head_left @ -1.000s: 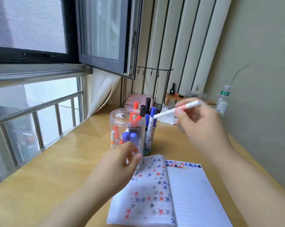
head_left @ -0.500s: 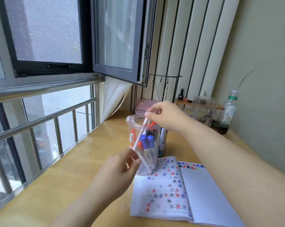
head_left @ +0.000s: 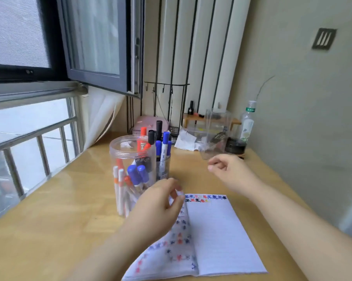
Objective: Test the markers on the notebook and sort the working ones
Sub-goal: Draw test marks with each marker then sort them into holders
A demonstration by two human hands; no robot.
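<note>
Here the untested markers (head_left: 161, 147) stand upright in the small cup (head_left: 163, 169) at frame centre, up-left of the empty, loosely curled right hand (head_left: 229, 171), the nearer one, while the left hand (head_left: 161, 201) pinches the notebook (head_left: 217, 236) page.

The right hand (head_left: 229, 171) has dropped its marker into the jar (head_left: 130, 171); left hand (head_left: 158, 201) now lifts a notebook (head_left: 215, 240) page.

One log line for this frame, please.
left hand: lifting notebook page | right hand: empty, above table | markers in jar
</note>
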